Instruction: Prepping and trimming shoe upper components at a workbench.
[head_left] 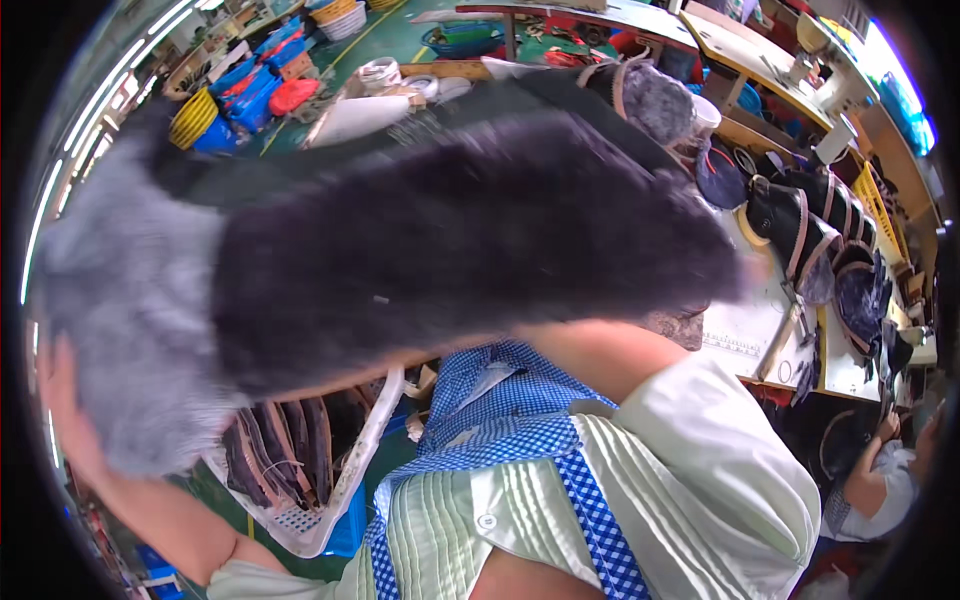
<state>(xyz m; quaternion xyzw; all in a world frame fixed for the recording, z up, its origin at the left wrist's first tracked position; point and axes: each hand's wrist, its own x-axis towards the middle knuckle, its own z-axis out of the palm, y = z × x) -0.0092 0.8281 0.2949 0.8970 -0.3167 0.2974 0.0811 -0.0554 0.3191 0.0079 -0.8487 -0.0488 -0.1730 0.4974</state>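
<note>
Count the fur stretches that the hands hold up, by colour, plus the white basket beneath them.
dark fur stretch: 1
grey fur stretch: 1
white basket: 1
Total: 3
The left hand grips the grey end. The right hand is hidden behind the fur.

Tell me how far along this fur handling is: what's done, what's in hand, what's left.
Looks done: dark cut pieces stand stacked in the white basket below. In hand: a long fur strip, dark with a grey end, is lifted across the view; the left hand grips its grey end, while the right hand is hidden behind the fur. Left: more fur-trimmed pieces lie piled on the workbench, apparently waiting.
</note>
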